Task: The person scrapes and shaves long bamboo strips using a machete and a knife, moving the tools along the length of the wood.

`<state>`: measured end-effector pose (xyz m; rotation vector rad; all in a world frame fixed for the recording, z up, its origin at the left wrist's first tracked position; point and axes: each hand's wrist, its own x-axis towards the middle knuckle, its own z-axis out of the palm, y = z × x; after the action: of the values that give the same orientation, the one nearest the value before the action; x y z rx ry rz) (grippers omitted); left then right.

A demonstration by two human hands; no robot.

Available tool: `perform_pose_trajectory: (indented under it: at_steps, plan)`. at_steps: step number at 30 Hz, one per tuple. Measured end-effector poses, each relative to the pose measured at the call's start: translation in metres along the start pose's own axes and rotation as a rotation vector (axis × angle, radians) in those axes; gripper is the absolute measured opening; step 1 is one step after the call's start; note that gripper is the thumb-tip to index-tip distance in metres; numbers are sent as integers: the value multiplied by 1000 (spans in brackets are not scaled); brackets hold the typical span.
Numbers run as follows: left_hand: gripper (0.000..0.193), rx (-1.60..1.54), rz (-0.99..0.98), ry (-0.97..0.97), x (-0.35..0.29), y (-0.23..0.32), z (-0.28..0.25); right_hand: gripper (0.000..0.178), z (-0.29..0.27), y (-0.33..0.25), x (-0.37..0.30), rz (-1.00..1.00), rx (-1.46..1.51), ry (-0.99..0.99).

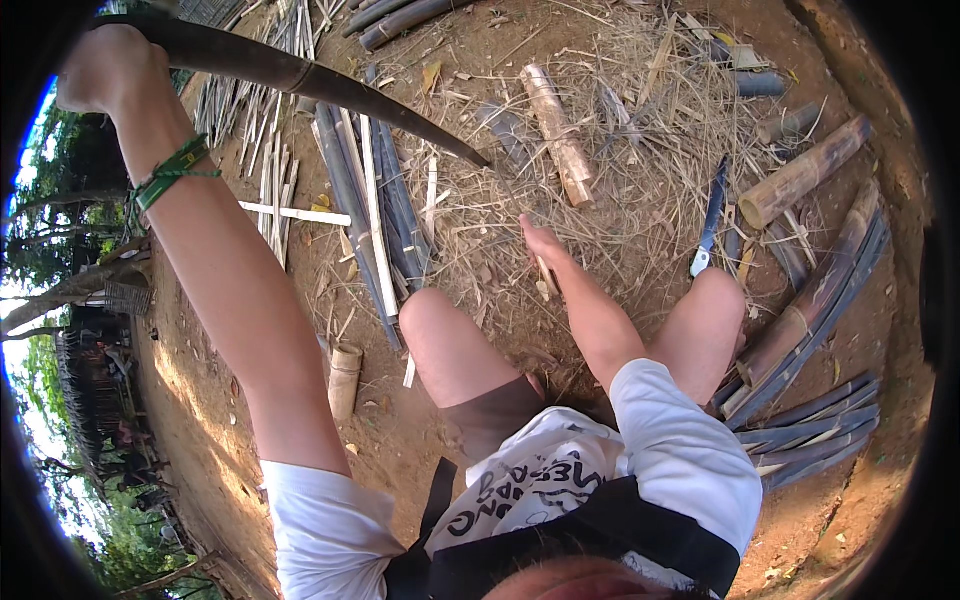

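My left hand [115,65], raised at the upper left, is wrapped round a long dark bamboo pole [345,90]. The pole slants down to the right, and its narrow end hangs over the littered ground in front of my knees. My right hand [541,245] is between and just beyond my knees, closed on a tool with a light wooden handle; the handle's end [548,278] pokes out below the hand. I cannot make out the tool's working part. Beyond this hand a thick brown bamboo log [557,135] lies on the shavings, apart from it.
A saw with a blue blade [714,210] lies by my right knee. Split bamboo lengths [375,210] lie left of centre; more bamboo bundles [815,430] are at the right. A cut bamboo log [805,172] and a short bamboo piece [344,382] rest on the dirt.
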<state>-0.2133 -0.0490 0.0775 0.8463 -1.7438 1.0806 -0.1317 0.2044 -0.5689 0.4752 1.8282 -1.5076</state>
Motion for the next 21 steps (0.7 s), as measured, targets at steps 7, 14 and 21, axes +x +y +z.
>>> perform_pose_trajectory:
  at_steps: [7, 14, 21]
  plan:
    - [38, -2068, -770, -116, -48, -45, -52, 72, -1, 37, -78, -42, 139, 53]
    - [34, -2782, -89, -697, -81, -130, -73, 73, 0, 44, -146, -135, -50, 44]
    - [36, -2769, -44, -761, -107, -140, -116, 73, 20, -37, -229, -505, -84, 4]
